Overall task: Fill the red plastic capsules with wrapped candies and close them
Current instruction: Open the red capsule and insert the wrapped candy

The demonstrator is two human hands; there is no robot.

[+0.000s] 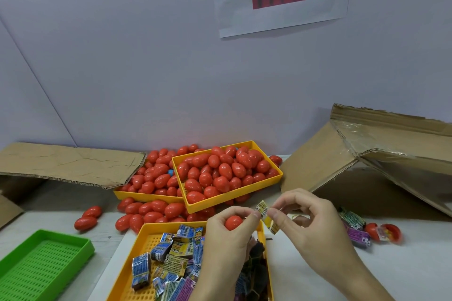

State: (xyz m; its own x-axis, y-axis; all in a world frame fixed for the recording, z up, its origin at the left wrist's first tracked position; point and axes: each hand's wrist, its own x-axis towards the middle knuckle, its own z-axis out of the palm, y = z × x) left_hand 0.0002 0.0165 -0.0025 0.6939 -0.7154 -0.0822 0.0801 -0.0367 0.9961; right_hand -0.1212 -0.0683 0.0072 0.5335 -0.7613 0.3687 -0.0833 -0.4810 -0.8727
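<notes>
My left hand (pixel 226 234) cradles a red capsule piece (pixel 233 222) in its curled fingers, and its fingertips also pinch one end of a yellow wrapped candy (pixel 266 216). My right hand (pixel 308 222) pinches the other end of that candy. Both hands hover above the near orange tray (pixel 137 273), which holds several wrapped candies (pixel 168 261) in blue, yellow and purple. Many red capsules (pixel 220 173) fill an orange tray (pixel 276 179) behind, and more lie loose around it.
A second orange tray (pixel 132 195) of capsules sits behind on the left. A green perforated tray (pixel 39 266) lies at the near left. Torn cardboard boxes stand at the left (pixel 63 164) and right (pixel 381 166). Purple candies (pixel 357 234) and an open red capsule (pixel 389 232) lie at the right.
</notes>
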